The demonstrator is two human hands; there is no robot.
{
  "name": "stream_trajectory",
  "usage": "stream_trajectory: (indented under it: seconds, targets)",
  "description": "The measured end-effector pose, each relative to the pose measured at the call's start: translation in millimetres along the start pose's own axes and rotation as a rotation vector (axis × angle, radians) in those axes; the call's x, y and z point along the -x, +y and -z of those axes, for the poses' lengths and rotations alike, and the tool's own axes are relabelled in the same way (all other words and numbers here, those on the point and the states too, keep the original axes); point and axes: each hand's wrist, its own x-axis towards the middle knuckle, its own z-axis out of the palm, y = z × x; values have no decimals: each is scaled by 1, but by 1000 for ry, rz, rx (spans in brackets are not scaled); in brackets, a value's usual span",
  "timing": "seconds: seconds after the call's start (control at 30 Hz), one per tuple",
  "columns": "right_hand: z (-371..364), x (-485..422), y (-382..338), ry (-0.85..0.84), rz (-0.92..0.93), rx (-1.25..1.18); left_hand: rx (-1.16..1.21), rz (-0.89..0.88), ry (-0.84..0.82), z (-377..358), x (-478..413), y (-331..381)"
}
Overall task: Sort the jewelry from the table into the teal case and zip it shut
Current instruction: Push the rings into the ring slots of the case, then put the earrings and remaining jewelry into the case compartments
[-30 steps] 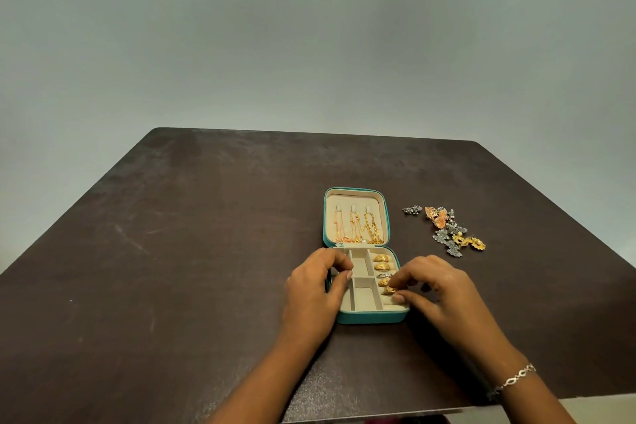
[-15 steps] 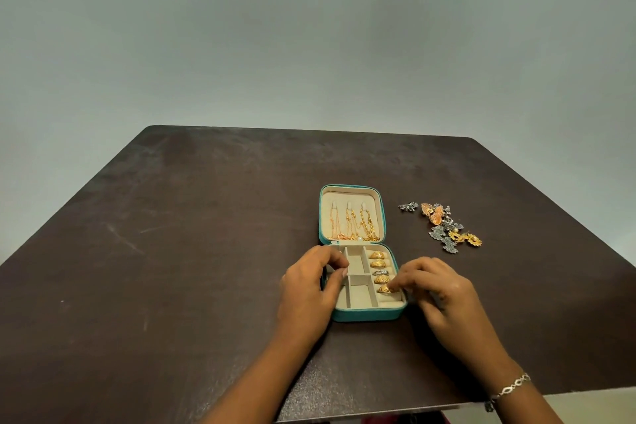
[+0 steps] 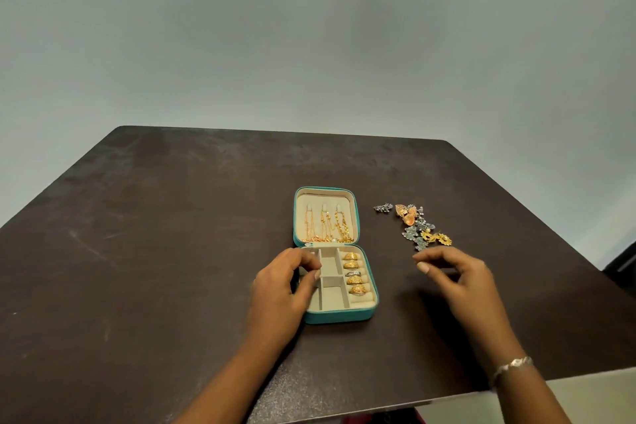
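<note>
The teal case (image 3: 339,317) lies open on the dark table (image 3: 155,234). Gold chains (image 3: 327,227) hang in its raised lid. Several rings (image 3: 353,274) sit in the roll slots along its right side. My left hand (image 3: 280,289) grips the case's left edge, thumb over the rim. My right hand (image 3: 454,274) hovers right of the case, fingers loosely curled and holding nothing, just below a pile of loose silver and gold jewelry (image 3: 414,225). A separate small silver piece (image 3: 383,207) lies left of the pile.
The table's front edge (image 3: 447,398) runs just below my wrists; its right edge falls away near the pile. A silver bracelet (image 3: 511,367) is on my right wrist. A plain grey wall stands behind the table.
My right hand left the ring slots and moved right and up toward the loose pile. The last ring stays in the case. My left hand keeps its hold.
</note>
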Motion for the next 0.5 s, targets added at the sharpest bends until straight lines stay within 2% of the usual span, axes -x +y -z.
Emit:
stream_trajectory:
  seconds: [0.2, 0.37, 0.5]
  targets:
    - [37, -57, 46, 107, -207, 96, 36, 9, -2, -1, 1, -1]
    - [35, -65, 57, -38, -162, 139, 79, 32, 7, -1, 2, -2]
    - [35, -63, 61, -18, -128, 94, 112, 41, 21, -1, 1, 1]
